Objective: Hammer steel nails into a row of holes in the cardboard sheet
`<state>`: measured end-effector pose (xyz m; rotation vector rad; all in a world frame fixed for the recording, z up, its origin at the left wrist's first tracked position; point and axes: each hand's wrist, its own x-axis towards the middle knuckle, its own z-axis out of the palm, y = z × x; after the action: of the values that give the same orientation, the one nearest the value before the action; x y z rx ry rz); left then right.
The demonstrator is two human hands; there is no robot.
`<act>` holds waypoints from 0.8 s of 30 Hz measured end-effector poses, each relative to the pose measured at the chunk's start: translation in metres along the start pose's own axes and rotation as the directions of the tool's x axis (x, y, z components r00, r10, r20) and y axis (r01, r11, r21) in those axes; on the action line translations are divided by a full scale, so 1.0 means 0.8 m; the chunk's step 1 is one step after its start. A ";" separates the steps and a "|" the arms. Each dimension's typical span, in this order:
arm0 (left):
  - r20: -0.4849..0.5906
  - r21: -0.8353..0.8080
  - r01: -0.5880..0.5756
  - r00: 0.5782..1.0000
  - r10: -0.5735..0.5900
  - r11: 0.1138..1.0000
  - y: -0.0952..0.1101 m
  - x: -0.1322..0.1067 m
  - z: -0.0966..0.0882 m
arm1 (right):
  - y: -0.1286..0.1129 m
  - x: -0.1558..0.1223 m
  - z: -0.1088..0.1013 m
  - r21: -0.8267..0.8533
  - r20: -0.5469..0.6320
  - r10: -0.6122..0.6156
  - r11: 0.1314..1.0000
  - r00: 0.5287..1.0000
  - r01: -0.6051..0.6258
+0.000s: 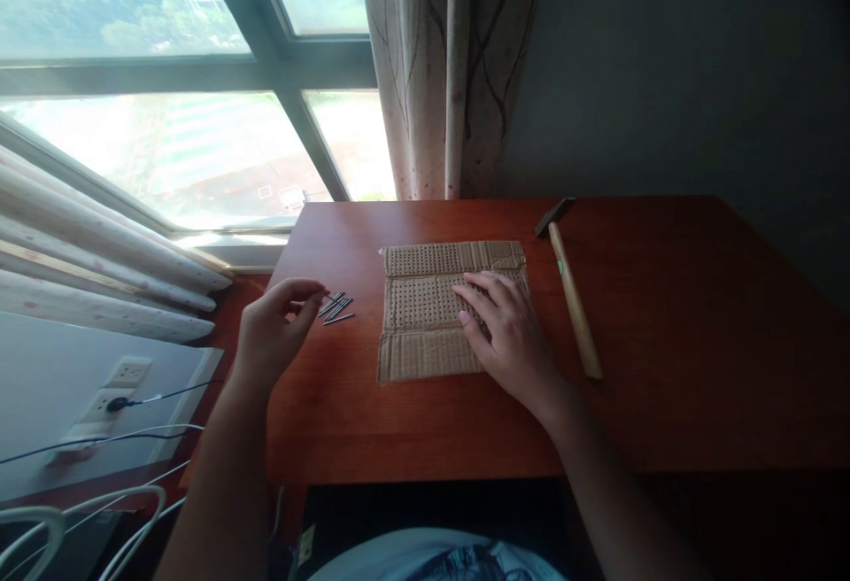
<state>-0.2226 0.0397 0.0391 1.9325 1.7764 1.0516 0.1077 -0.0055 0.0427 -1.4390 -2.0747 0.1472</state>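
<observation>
My left hand [284, 320] is closed in a pinch at the left of the table, with a nail between thumb and forefinger, mostly covered by the fingertips. Right beside those fingertips lies a small pile of several grey metal nails [339, 306]. A piece of brown cardboard [418, 355], covered in rows of small holes over its middle and far parts, lies flat in front of me. Over its right side my right hand [508, 324] rests with fingers spread, hiding part of the holes. To the right of the cardboard lies a hammer [575, 306] with a wooden handle, its head pointing away.
The reddish-brown wooden table [683, 324] reaches to a window [319, 67] and a patterned curtain [425, 76] at the back. Power sockets [110, 399] with a plug and loose cables [126, 510] are low on the left, beyond the table's edge.
</observation>
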 end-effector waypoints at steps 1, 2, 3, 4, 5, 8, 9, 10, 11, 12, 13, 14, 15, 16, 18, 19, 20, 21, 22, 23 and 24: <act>-0.018 0.011 0.005 1.000 -0.004 1.000 0.001 0.000 -0.001 | 0.000 0.000 0.000 -0.001 0.003 0.000 1.000 1.000 0.000; -0.027 0.037 -0.001 1.000 0.002 0.999 0.002 0.001 -0.001 | 0.000 0.000 -0.001 -0.001 0.004 0.000 1.000 1.000 0.000; -0.031 0.079 -0.020 0.999 0.022 0.997 0.003 0.001 -0.002 | -0.001 0.000 -0.001 -0.001 0.006 -0.001 1.000 1.000 0.001; -0.024 0.138 -0.053 0.998 0.057 0.989 0.005 0.002 -0.002 | -0.001 0.000 -0.001 -0.001 0.006 0.000 1.000 1.000 0.000; -0.005 0.207 -0.099 0.995 0.103 0.973 0.007 0.003 -0.002 | -0.001 0.000 -0.002 -0.001 0.007 0.002 1.000 1.000 -0.002; 0.130 0.407 -0.250 0.968 0.215 0.879 0.015 0.007 0.002 | -0.002 0.000 -0.002 -0.003 0.009 0.006 1.000 1.000 -0.006; 0.188 0.451 -0.290 0.955 0.227 0.844 0.016 0.008 0.006 | -0.002 0.000 -0.001 -0.004 0.008 0.006 1.000 1.000 -0.006; 0.244 0.479 -0.323 0.942 0.229 0.816 0.017 0.009 0.009 | -0.002 0.000 -0.001 -0.004 0.007 0.005 1.000 1.000 -0.005; 0.290 0.495 -0.344 0.931 0.222 0.797 0.017 0.010 0.014 | -0.002 0.000 -0.001 -0.004 0.004 0.004 1.000 1.000 -0.004; 0.324 0.505 -0.357 0.922 0.211 0.786 0.017 0.010 0.018 | -0.002 0.000 -0.001 -0.003 0.001 0.004 1.000 1.000 -0.004; 0.348 0.509 -0.361 0.917 0.197 0.782 0.016 0.009 0.022 | -0.002 0.000 -0.001 -0.001 -0.001 0.004 1.000 1.000 -0.004; 0.363 0.510 -0.358 0.914 0.182 0.782 0.014 0.009 0.026 | -0.002 0.000 -0.001 0.001 -0.001 0.004 1.000 1.000 -0.004; 0.369 0.510 -0.349 0.914 0.167 0.786 0.013 0.008 0.029 | -0.002 0.000 -0.001 0.003 0.000 0.005 1.000 1.000 -0.005; 0.369 0.507 -0.337 0.917 0.154 0.793 0.012 0.007 0.031 | -0.002 0.000 -0.001 0.005 0.000 0.006 1.000 1.000 -0.006; 0.361 0.491 -0.315 0.922 0.140 0.812 0.011 0.005 0.033 | -0.003 0.000 -0.001 0.010 -0.002 0.007 1.000 1.000 -0.007; 0.351 0.481 -0.303 0.927 0.136 0.823 0.010 0.004 0.032 | -0.002 0.000 -0.001 0.013 -0.004 0.007 1.000 1.000 -0.007; 0.334 0.474 -0.288 0.933 0.133 0.832 0.009 0.003 0.031 | -0.002 0.000 -0.001 0.016 -0.006 0.007 1.000 1.000 -0.007; 0.311 0.469 -0.275 0.941 0.134 0.839 0.008 0.002 0.029 | -0.002 0.000 -0.001 0.018 -0.006 0.007 1.000 1.000 -0.007; 0.286 0.466 -0.263 0.948 0.137 0.845 0.005 0.002 0.027 | -0.002 0.000 -0.001 0.019 -0.004 0.007 1.000 1.000 -0.007; 0.268 0.464 -0.256 0.953 0.142 0.848 0.002 0.001 0.024 | -0.002 0.000 -0.001 0.020 -0.001 0.007 1.000 1.000 -0.007; 0.258 0.463 -0.254 0.955 0.144 0.849 -0.002 0.000 0.022 | -0.001 0.000 -0.001 0.020 0.001 0.007 1.000 1.000 -0.007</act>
<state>-0.2118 0.0440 0.0261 2.4680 1.8748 0.4291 0.1071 -0.0061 0.0438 -1.4353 -2.0634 0.1706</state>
